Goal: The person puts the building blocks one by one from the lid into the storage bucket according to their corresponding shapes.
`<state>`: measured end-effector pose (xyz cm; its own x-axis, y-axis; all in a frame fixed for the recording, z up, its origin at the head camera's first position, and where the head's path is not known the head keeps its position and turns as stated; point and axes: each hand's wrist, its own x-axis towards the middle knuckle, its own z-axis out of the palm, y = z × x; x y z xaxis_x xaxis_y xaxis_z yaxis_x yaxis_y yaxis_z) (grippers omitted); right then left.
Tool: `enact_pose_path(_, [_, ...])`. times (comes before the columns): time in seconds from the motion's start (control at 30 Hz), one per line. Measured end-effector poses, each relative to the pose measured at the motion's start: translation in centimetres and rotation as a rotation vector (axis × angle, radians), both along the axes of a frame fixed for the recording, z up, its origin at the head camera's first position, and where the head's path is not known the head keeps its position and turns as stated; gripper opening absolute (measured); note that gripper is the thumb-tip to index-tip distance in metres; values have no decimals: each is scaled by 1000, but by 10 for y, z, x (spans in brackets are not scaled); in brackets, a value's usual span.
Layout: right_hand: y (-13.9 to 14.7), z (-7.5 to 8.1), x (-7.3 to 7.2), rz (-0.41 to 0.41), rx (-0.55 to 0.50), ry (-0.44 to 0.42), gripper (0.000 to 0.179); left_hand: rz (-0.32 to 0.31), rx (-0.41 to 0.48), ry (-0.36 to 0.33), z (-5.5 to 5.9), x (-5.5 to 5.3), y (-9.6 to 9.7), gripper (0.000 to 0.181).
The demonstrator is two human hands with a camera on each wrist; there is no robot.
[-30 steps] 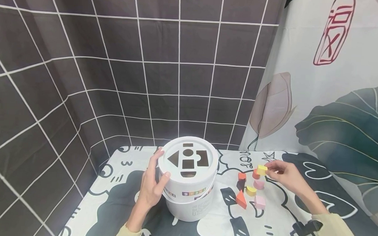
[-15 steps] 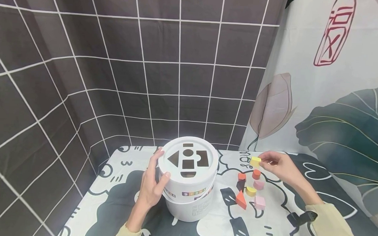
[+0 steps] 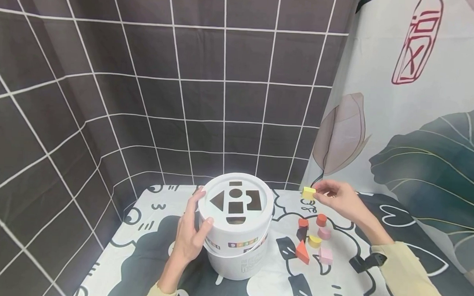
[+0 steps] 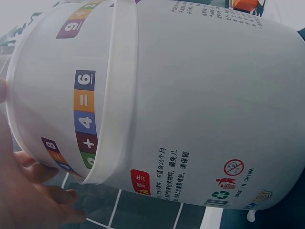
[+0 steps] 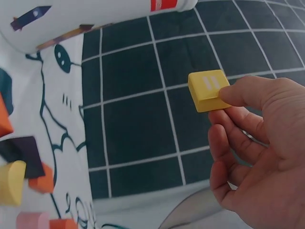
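A white shape-sorter bucket (image 3: 236, 267) stands on the patterned cloth, its white lid (image 3: 214, 217) cut with a triangle, a circle, squares and other openings. My left hand (image 3: 188, 238) holds the bucket's upper left side, thumb near the front of the rim and fingers round the far side. A small yellow block (image 5: 208, 88) with two white bars on its face is pinched between the thumb and fingers of my right hand (image 3: 342, 199). That hand is raised to the right of the bucket, beyond the loose blocks.
Right of the bucket lie several loose blocks: a red triangular block (image 3: 302, 253), a pink cube (image 3: 325, 255), a yellow rounded block (image 3: 314, 241), a pink block (image 3: 324, 233), a red cylinder (image 3: 321, 219) and a dark block (image 3: 302, 233). A dark gridded curtain (image 3: 191, 98) hangs behind.
My right hand has moved left and away from me with the yellow block, from over the loose blocks to beyond them. My left hand and the bucket have stayed in place.
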<state>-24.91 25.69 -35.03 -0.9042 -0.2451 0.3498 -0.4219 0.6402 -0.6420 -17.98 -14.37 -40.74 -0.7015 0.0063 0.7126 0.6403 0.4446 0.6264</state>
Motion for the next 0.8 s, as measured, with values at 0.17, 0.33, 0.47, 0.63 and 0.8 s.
enact_pose_path(0.17, [-13,10,-4,23,-17,7,18,-7,-3,9,0,-1,0,65])
enact_pose_path(0.33, [-25,21,-6,53,-31,20,18,-15,0,11,0,-2,0,65])
enact_pose_path(0.47, [-34,26,-9,67,-30,32,18,-16,0,8,0,-2,0,65])
enact_pose_path(0.63, [-47,31,-14,90,-17,33,17,-12,1,0,0,-1,0,65])
enact_pose_path(0.8, [-63,37,-17,127,-35,24,18,-11,5,-4,0,-1,0,65])
